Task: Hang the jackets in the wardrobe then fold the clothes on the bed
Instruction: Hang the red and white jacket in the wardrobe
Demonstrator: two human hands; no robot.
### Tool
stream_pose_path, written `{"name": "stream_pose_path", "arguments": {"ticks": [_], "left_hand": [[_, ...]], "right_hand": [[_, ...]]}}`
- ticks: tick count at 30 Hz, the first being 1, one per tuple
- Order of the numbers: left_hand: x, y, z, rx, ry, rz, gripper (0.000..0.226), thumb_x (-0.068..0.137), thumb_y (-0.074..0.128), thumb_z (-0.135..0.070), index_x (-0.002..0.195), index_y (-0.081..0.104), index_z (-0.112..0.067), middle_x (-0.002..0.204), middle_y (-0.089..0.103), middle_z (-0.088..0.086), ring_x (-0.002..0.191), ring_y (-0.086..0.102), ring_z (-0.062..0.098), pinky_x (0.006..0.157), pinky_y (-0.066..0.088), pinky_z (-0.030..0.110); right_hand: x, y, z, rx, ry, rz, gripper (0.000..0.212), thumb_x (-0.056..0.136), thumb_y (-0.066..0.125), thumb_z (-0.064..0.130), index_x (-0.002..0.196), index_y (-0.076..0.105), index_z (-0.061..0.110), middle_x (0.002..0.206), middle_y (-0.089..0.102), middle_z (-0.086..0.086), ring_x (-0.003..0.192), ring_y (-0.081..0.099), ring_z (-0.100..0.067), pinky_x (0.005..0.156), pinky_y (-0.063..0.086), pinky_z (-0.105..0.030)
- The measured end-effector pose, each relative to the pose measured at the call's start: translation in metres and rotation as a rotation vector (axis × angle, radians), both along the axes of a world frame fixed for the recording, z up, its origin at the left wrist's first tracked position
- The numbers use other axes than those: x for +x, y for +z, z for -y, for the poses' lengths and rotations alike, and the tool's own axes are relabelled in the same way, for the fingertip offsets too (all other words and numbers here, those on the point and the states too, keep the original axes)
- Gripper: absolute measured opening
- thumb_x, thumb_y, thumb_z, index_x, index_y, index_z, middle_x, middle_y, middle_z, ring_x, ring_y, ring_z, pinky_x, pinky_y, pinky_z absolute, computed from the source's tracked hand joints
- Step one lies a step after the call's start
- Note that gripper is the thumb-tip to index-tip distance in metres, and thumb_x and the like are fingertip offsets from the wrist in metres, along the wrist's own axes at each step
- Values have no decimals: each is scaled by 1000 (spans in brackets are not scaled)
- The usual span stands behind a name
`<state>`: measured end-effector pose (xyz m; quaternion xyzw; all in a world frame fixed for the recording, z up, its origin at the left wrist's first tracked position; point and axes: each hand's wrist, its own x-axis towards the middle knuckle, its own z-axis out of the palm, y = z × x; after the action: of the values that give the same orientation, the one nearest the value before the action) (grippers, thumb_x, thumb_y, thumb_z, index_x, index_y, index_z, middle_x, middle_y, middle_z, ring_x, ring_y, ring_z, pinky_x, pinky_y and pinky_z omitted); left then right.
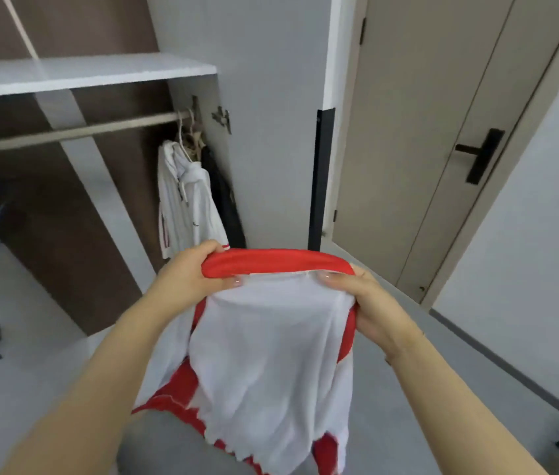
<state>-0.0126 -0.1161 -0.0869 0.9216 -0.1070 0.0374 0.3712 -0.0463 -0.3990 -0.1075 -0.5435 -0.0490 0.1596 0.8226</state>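
Landmark: we take the wardrobe rail [76,130] as our reference for every place below.
Jacket in hand: our red-and-white jacket [271,354] hangs in front of and below the rail, off its right end, outside the wardrobe.
Left hand: our left hand [192,275] has its fingers curled round the red collar's left end.
Right hand: our right hand [367,299] grips the collar's right end, thumb on the white lining.
Why held so: we judge the collar is stretched open between both hands so a hanger can go in; we hold no hanger.
Wardrobe contents: at the rail's right end hang a white hooded jacket [185,197] and, just beside it, a dark garment [221,197].
Rest of rail: bare leftward from there.
Shelf: the white shelf [83,75] sits above the rail.
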Motion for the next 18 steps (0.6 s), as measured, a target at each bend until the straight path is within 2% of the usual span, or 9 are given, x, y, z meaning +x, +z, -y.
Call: {"name": "stream_pose_path", "arguments": {"ticks": [2,4,6,9,11,12,15,16,18], "left_hand": [[-1,-12,-17,194,111,-106,34,67,82,-53,85,65,-31,76,67,-12,75,63,9,72,50,34],[-4,-23,-30,380,181,-132,48,63,67,-74,80,67,-29,73,63,-12,75,58,7,70,42,33],[-9,-30,-42,434,250,-129,53,62,64,-77,79,66,-27,74,60,-12,77,53,5,73,38,31],[-25,-35,-55,265,244,-235,38,70,78,-59,99,69,-35,90,68,-19,86,62,0,91,46,25],[-37,-36,-59,126,260,-334,33,74,81,-43,103,67,-36,94,70,-20,84,67,-2,83,53,20],[-42,-37,-62,101,302,-332,30,77,81,-35,103,67,-34,96,71,-16,84,68,1,77,54,19],[-50,-41,-74,78,500,-228,20,83,76,-11,101,69,-16,94,72,5,89,68,23,79,54,33],[-53,-42,-78,55,561,-199,18,83,75,-7,99,70,-12,92,72,8,87,67,26,79,52,30],[-57,-41,-88,-11,660,-177,13,82,75,-5,93,71,-12,84,72,8,77,64,22,69,47,17]], "right_hand": [[21,12,-7,75,15,19,24,75,76,13,96,65,7,95,68,-13,88,66,-28,82,55,-33],[39,18,-16,137,42,21,16,74,78,13,81,64,16,85,69,-7,79,68,-21,74,56,-30],[53,17,-24,218,49,3,16,76,79,14,75,64,19,81,68,-4,77,69,-19,72,56,-31],[73,15,-36,241,12,9,14,79,76,15,71,67,22,78,69,-3,75,69,-18,69,57,-31],[84,12,-46,183,2,24,12,82,76,17,74,68,23,78,70,-2,73,70,-17,65,57,-29],[89,10,-52,150,4,27,9,82,77,19,80,68,22,80,71,-2,74,71,-16,64,57,-30],[103,5,-73,52,24,74,17,80,79,28,90,66,22,87,72,-2,78,72,-17,66,57,-30],[107,4,-81,25,34,92,13,81,79,28,87,68,24,88,72,-2,79,72,-17,66,57,-30],[116,5,-96,-13,45,121,9,83,77,28,79,70,30,88,73,-1,79,72,-17,66,58,-28]]}}
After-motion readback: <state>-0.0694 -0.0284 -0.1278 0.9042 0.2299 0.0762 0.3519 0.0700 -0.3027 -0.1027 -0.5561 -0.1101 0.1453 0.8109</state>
